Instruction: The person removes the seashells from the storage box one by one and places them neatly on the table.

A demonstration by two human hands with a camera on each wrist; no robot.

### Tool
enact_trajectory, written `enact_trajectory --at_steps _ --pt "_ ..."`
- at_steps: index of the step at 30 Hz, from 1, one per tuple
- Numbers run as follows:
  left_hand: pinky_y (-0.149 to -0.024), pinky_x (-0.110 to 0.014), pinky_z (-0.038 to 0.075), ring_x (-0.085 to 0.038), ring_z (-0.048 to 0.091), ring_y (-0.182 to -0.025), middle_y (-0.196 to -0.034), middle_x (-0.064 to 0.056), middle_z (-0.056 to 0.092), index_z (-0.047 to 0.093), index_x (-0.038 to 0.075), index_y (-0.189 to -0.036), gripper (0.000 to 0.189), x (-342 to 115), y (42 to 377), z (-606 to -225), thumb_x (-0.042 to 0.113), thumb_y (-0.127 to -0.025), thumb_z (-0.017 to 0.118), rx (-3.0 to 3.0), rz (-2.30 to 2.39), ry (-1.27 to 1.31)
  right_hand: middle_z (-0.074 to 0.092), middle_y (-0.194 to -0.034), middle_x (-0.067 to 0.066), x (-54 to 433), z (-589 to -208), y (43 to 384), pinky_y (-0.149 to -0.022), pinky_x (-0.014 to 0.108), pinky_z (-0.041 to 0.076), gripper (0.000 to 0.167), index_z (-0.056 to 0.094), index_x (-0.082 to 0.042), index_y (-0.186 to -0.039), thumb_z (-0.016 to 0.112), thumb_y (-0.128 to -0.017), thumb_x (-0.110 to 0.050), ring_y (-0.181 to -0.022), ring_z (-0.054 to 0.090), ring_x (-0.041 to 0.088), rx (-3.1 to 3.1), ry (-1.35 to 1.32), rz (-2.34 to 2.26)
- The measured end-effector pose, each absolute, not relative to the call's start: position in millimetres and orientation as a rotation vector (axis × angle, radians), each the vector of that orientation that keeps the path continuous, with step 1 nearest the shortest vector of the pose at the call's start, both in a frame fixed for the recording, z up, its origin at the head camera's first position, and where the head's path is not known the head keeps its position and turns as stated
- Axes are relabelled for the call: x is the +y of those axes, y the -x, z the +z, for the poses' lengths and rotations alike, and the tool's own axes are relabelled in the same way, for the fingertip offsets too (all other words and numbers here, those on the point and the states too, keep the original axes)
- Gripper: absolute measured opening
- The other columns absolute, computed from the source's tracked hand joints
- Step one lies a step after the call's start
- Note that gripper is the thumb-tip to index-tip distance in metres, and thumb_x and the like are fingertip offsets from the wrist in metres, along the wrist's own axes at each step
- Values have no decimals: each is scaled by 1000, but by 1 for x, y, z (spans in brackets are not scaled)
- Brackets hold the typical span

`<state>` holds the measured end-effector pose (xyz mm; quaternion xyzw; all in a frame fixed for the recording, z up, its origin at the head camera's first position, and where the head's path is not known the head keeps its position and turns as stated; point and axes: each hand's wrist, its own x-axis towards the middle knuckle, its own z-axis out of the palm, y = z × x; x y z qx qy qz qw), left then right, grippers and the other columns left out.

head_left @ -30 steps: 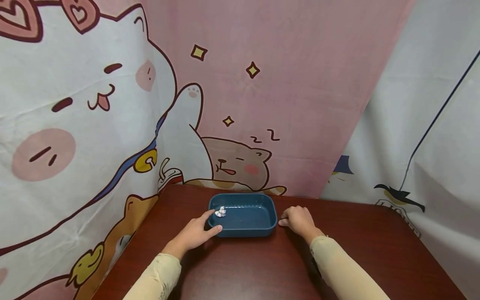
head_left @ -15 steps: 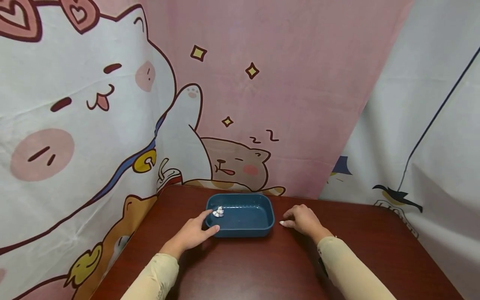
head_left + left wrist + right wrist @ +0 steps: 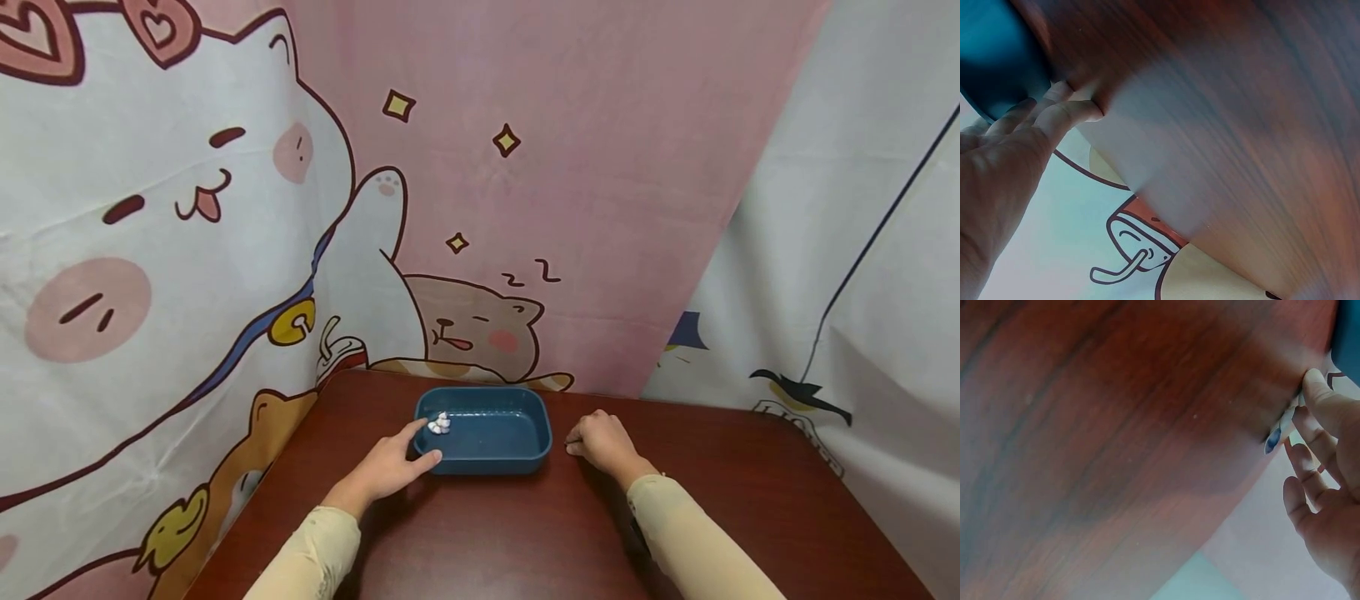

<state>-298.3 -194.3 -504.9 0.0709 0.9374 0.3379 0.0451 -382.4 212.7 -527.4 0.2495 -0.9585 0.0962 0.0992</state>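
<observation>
The right hand [image 3: 602,440] has edged right, a little away from the single blue tray [image 3: 491,467], since a second ago. Its fingers are drawn narrow, thumb and forefinger pinching one small white-and-dark piece [image 3: 1278,432] by the bench [image 3: 480,533]. The left hand [image 3: 386,467] has thumb and forefinger spread wide, touching the tray's left end. Inside, at left, sits one cluster of white pieces [image 3: 439,424], too small to count. Two Zs [image 3: 547,271] mark the far backdrop [image 3: 600,167].
</observation>
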Motion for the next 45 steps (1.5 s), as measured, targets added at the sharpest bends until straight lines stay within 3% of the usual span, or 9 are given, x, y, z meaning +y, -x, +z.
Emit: enact_trajectory --at_steps 4,9,14,22,27,32,36,40,45 --pt "-118 -66 44 -43 57 -144 -159 -22 55 39 17 -166 81 -197 298 -503 54 -100 69 2875 1032 -212 84 -97 -1 209 -525 385 -91 52 60 10 88 -15 -97 88 -87 -16 -97 77 28 -2858 -739 295" --pt "-116 -67 46 -44 60 -139 -159 -25 54 27 20 -170 90 -200 297 -505 54 -99 71 2869 1052 -197 84 -96 -1 203 -508 385 -87 51 61 9 87 -15 -98 86 -90 -20 -93 78 25 -2848 -661 351" --pt "-117 -66 45 -44 58 -142 -162 -23 51 28 16 -170 92 -204 296 -505 55 -99 71 2879 1030 -176 83 -99 -2 159 -472 382 -82 48 62 12 86 -20 -102 80 -97 -29 -90 77 22 -2760 -580 497" --pt "-117 -66 45 -43 56 -145 -164 -22 49 25 15 -171 98 -208 299 -507 61 -97 69 2862 1039 -144 77 -126 8 38 -468 379 -102 48 59 37 71 -11 -138 73 -103 -26 -115 73 25 -2975 -921 631" --pt "-118 -65 44 -42 53 -148 -165 -21 48 27 17 -171 99 -202 301 -510 65 -96 70 2838 1091 -199 71 -140 9 0 -489 384 -114 48 53 40 68 -11 -143 71 -104 -21 -133 66 28 -3047 -929 486" --pt "-119 -66 43 -42 52 -149 -166 -20 47 27 15 -171 100 -194 300 -510 65 -96 70 2820 1122 -234 76 -130 9 -9 -503 386 -108 47 57 31 74 -9 -134 71 -103 -16 -123 71 27 -3046 -905 425" --pt "-118 -66 44 -42 53 -147 -164 -22 49 27 15 -171 99 -193 298 -510 63 -96 70 2810 1128 -242 79 -100 3 -11 -521 396 -85 39 61 12 84 -13 -104 74 -99 -10 -88 71 17 -3015 -887 438" --pt "-118 -65 44 -41 54 -146 -163 -22 50 27 16 -171 99 -197 299 -510 63 -96 70 2812 1124 -235 61 -71 -3 -17 -525 402 -68 36 49 26 76 -14 -73 69 -96 -3 -64 48 14 -3036 -829 500" --pt "-118 -65 45 -41 56 -145 -163 -22 51 28 16 -170 99 -201 299 -508 64 -95 70 2818 1111 -222 55 -68 -2 -25 -509 391 -66 33 44 30 72 -10 -67 69 -95 0 -62 43 16 -3107 -716 570"
